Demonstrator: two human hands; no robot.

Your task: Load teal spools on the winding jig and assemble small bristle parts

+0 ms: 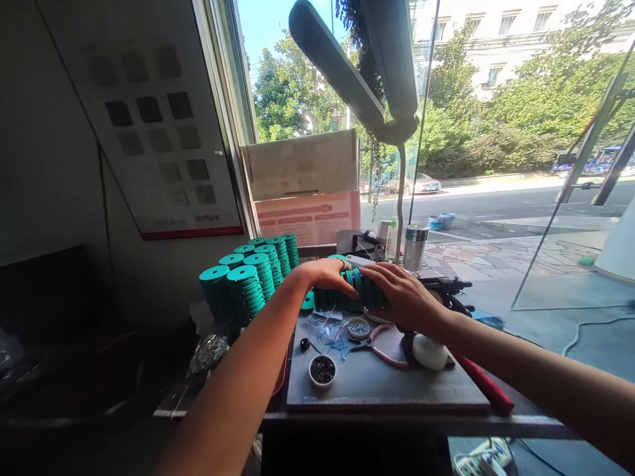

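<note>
Both my hands rest on a row of teal spools (342, 299) lying on its side at the back of the grey work board (387, 383). My left hand (325, 272) curls over the left end of the row. My right hand (404, 291) lies over the right end with its fingers pressed on the spools. Several upright stacks of the same teal spools (251, 277) stand just left of the row, near the window frame.
On the board lie pink-handled pliers (380, 344), a small white cup of dark beads (322, 370), a second small dish (358, 327), blue wire bits and a white tape roll (430, 352). A metal can (415, 248) and lamp stem (399, 205) stand behind. Glass window beyond.
</note>
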